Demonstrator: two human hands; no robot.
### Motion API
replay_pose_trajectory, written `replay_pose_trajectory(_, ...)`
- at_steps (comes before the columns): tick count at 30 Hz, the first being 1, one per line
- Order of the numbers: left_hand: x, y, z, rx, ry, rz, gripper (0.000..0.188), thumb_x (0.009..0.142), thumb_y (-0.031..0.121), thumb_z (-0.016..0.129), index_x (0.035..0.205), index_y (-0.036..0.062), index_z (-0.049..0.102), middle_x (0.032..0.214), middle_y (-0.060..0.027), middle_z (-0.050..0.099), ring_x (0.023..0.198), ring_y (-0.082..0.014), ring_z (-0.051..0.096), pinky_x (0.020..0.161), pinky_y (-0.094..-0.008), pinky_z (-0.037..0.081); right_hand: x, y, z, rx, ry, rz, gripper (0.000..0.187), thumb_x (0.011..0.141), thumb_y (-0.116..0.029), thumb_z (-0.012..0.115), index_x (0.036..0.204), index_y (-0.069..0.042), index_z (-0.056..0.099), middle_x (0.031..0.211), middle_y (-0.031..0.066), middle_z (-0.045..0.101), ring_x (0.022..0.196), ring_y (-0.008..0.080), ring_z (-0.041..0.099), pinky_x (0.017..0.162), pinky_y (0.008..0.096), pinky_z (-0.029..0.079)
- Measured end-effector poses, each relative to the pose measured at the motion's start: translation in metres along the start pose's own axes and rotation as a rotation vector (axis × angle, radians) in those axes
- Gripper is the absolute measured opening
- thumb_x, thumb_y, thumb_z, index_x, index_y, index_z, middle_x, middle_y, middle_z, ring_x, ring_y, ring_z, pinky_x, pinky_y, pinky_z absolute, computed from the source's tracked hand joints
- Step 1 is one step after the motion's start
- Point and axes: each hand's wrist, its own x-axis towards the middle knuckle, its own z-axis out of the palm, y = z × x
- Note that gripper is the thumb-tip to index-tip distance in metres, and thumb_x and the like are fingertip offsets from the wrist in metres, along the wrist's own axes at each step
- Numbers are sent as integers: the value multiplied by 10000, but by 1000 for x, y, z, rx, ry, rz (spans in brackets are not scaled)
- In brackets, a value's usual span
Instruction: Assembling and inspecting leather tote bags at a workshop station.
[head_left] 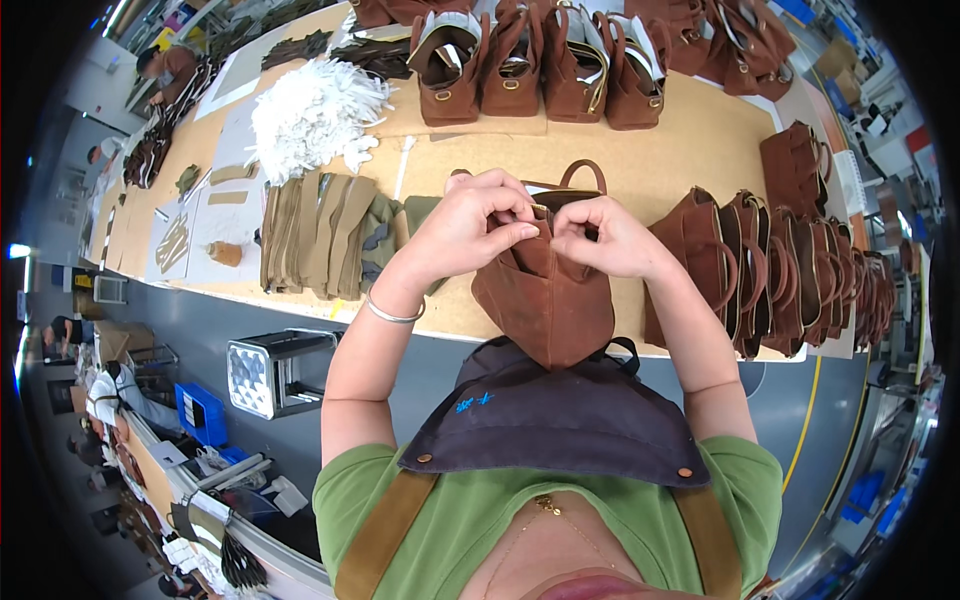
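A brown leather handbag (552, 305) stands at the table's near edge, right in front of my body. Its round handle sticks up at the far side, and a brass-coloured zip shows at its top opening. My left hand (478, 225) is closed, thumb and fingers pinching the bag's top edge beside the zip end. Opposite it, my right hand (610, 238) has its fingers curled in a pinch on the same rim. The two hands almost meet. Whether a small part sits between the fingertips is hidden.
Finished-looking brown bags (577, 75) line the far side, and more bags (700, 260) stand packed at the right. To the left lie stacked olive fabric pieces (318, 235) and a heap of white strips (315, 108). A metal step stool (275, 372) stands on the floor.
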Motion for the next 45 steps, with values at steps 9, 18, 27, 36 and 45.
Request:
replay_pose_trajectory(9, 0, 9, 0, 210, 7, 54, 114, 845, 160, 739, 821, 90, 652, 888, 8, 634, 653, -134, 538, 829, -309, 324, 5, 8, -1, 14, 73, 6, 74, 910, -100, 628, 854, -52, 630, 608, -92, 404, 567, 15, 339, 500, 230, 282)
replay_pose_trajectory(18, 5, 16, 1, 201, -1, -70, 142, 830, 167, 746, 766, 80, 654, 783, -1, 644, 626, -136, 545, 854, -312, 306, 2, -4, -1, -86, 31, -17, 90, 926, -69, 608, 844, -34, 602, 623, -92, 415, 600, 21, 350, 543, 225, 315)
replay_pose_trajectory(27, 8, 2, -1, 73, -25, -58, 153, 815, 123, 763, 748, 33, 659, 749, -22, 661, 560, -97, 525, 586, -251, 394, 4, -5, -1, -147, 17, -88, 134, 940, -80, 604, 814, -33, 592, 626, -68, 432, 603, 36, 364, 549, 233, 332)
replay_pose_trajectory(36, 10, 8, -1, 110, -39, -131, 135, 816, 150, 747, 766, 54, 666, 720, -31, 647, 589, -115, 543, 682, -279, 371, 5, -8, 1, -195, 50, -118, 140, 922, -67, 614, 788, -34, 588, 599, -50, 424, 585, 55, 369, 538, 251, 333)
replay_pose_trajectory(45, 4, 13, 5, 102, 51, -112, 68, 840, 157, 737, 844, 99, 703, 765, 10, 622, 615, -117, 514, 813, -306, 319, 4, -7, 3, -224, 62, -164, 121, 899, -53, 619, 783, -28, 596, 587, -47, 437, 572, 56, 381, 530, 256, 338)
